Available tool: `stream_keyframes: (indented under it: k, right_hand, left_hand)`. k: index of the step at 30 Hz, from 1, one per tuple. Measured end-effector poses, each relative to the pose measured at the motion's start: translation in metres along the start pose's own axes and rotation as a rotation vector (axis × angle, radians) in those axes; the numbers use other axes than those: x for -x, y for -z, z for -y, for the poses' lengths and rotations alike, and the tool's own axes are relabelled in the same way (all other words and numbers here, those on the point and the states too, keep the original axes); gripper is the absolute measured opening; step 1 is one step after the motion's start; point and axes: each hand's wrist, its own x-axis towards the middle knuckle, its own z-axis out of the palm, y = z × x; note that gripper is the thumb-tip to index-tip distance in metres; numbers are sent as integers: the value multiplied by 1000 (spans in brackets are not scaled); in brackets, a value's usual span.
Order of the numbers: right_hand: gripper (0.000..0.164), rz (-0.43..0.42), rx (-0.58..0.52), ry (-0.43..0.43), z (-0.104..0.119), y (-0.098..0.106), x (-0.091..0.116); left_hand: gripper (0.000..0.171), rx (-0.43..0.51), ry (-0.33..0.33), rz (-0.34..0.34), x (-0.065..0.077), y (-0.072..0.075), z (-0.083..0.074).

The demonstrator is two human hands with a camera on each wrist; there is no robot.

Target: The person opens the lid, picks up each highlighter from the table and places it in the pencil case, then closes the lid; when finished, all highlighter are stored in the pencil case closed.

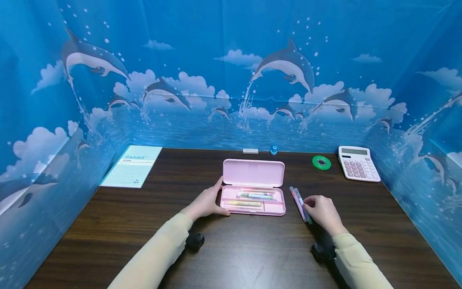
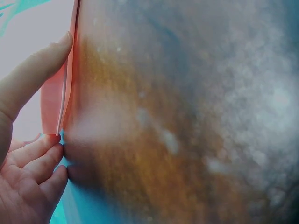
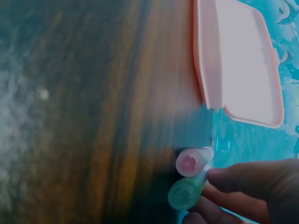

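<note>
A thin round pen with a see-through green end [image 3: 183,193] is pinched by the thumb and fingers of the right hand [image 1: 322,212]. It seems to be rested on the dark brown wooden table [image 1: 260,253], to the right of an open, flat, pink pencil case [image 1: 275,207]. Close along its left side, a thin round pen with a pink end [image 3: 189,163] is seen. If only the green-ended pen is pulled, the pink-ended one could be bumped and sent rolling, since both look round and smooth.

The case is gripped at its left end by the left hand [image 1: 205,202], with the thumb at the near corner and the fingers farther back. If that grip is loosened, the case could be slid by a small knock. The raised pink lid [image 1: 254,172] at the far side could be tipped shut if it is bumped.

Part of the green-ended pen is covered by the right hand. The slim, light-coloured pens [image 1: 256,196] inside the case overlap, so they cannot be counted surely. Most of the left wrist view is filled by blurred table. At the far edge, a tiny blue object [image 1: 273,150] is too small to be named.
</note>
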Motion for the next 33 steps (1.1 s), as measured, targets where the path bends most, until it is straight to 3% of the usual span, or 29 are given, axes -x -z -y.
stream_keyframes:
  k: [20, 26, 33]
  right_hand:
    - [16, 32, 3, -74, -2, 6, 0]
    - [16, 11, 2, -63, 3, 4, 0]
    - [14, -3, 0, -106, 1, 4, 1]
  left_hand:
    - [124, -9, -20, -7, 0, -1, 2]
    - [124, -2, -23, -10, 0, -1, 3]
    - [124, -3, -25, -11, 0, -2, 3]
